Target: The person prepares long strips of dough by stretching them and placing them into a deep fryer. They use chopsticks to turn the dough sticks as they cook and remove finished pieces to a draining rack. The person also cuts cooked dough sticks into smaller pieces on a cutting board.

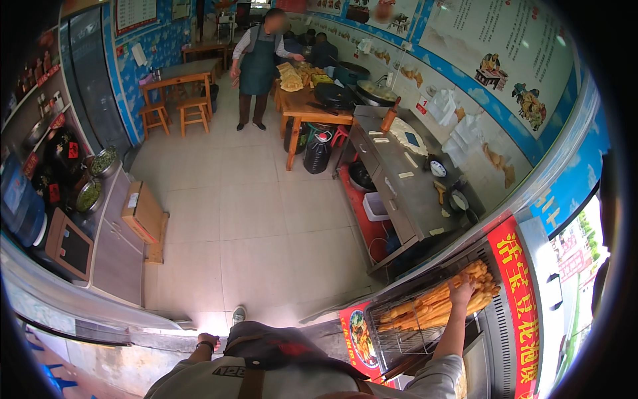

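Long fried dough sticks [418, 309] lie side by side in a wire rack [406, 334] at the lower right. On their far right part rests my right hand [462, 291], its fingers touching the dough; whether they close round a stick cannot be told. My left hand [208, 341], with a dark band at the wrist, hangs beside my body at the lower middle, its fingers curled, and nothing shows in it. A dark apron [294, 344] covers my front.
A steel worktable [423, 199] holds dough, a rolling pin [391, 115] and bowls. Beyond stands a wooden table [299, 102] with fried dough and pans; a person in an apron [256, 65] stands beside it. Left are a cabinet [117, 239] and a cardboard box [142, 212].
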`<state>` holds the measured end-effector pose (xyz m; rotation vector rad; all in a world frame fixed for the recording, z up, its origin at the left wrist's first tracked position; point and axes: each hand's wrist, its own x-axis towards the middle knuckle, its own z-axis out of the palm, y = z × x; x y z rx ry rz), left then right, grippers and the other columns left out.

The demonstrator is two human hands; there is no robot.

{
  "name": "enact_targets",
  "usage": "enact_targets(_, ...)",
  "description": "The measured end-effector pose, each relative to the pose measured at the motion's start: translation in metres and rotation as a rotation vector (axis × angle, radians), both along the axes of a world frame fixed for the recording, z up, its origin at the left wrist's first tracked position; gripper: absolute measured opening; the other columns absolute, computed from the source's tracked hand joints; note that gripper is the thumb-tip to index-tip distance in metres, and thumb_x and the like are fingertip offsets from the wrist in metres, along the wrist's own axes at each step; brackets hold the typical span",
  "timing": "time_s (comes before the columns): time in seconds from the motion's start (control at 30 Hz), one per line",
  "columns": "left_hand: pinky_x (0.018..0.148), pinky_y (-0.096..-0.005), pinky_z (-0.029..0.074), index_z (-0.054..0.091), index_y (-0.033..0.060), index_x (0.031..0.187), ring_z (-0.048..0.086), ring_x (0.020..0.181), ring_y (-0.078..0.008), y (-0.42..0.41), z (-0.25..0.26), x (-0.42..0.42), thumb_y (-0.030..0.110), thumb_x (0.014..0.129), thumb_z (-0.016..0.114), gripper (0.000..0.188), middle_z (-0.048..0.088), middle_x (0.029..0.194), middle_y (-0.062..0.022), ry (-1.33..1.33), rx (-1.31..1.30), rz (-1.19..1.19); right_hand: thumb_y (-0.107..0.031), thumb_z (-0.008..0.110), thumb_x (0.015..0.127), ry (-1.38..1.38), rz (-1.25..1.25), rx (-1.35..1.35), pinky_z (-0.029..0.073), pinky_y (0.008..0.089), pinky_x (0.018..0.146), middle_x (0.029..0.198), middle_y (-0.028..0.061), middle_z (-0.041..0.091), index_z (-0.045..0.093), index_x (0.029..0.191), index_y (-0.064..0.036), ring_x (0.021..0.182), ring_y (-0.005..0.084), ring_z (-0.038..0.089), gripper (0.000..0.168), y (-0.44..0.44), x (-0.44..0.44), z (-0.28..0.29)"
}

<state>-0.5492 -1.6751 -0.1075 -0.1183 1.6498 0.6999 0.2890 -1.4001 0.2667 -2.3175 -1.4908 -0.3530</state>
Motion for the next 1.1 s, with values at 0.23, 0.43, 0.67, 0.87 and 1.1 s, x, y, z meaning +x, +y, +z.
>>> enact_targets(0.23,0.044,-0.0329,0.047,0.057,0.0017,0.071,0.058,0.050,-0.0194,-0.033,0.027,0.011,0.006,0.090,0.064,0.021,0.059,0.063,-0.0078,0.076,-0.060,-0.004,-0.028,0.082,0.071,0.036,-0.057,0.050,0.036,0.0520,0.106,0.133,0.0265,0.047,0.058,0.120,-0.012,0.123,0.0468,0.044,0.057,0.008,-0.017,0.016)
enact_targets(0.43,0.049,-0.0386,0.040,0.042,0.0115,0.063,0.050,0.055,-0.0185,0.000,-0.012,-0.018,0.021,0.098,0.055,0.039,0.047,0.060,-0.0021,-0.194,-0.074,-0.213,-0.030,0.077,0.078,-0.077,0.016,0.130,0.043,0.0496,0.099,0.122,0.0237,0.057,0.059,0.119,-0.003,0.115,0.0417,0.053,0.052,-0.020,0.040,0.003)
enact_targets(0.67,0.056,-0.0392,0.043,0.048,0.0110,0.069,0.056,0.062,-0.0209,0.034,0.034,-0.022,0.027,0.097,0.051,0.033,0.054,0.066,-0.0056,0.149,-0.020,-0.610,-0.022,0.064,0.082,0.202,-0.212,0.022,0.051,0.0473,0.087,0.110,0.0192,0.067,0.069,0.107,-0.010,0.103,0.0392,0.063,0.028,-0.048,0.079,0.050)
enact_targets(0.87,0.055,-0.0338,0.041,0.047,0.0130,0.070,0.052,0.061,-0.0174,0.071,0.044,-0.001,0.023,0.096,0.051,0.028,0.051,0.066,-0.0030,0.250,0.083,-0.856,-0.023,0.061,0.085,0.234,-0.152,-0.035,0.051,0.0450,0.090,0.115,0.0163,0.067,0.065,0.116,-0.013,0.106,0.0375,0.063,0.033,-0.077,0.068,0.055)
enact_targets(1.1,0.053,-0.0276,0.039,0.046,0.0153,0.073,0.048,0.060,-0.0133,0.151,0.082,-0.003,0.019,0.095,0.051,0.023,0.047,0.066,0.0001,0.446,0.326,-1.067,-0.011,0.048,0.093,0.049,-0.295,-0.310,0.054,0.0439,0.090,0.125,0.0199,0.062,0.064,0.118,-0.006,0.109,0.0349,0.064,0.030,-0.011,0.054,0.023)
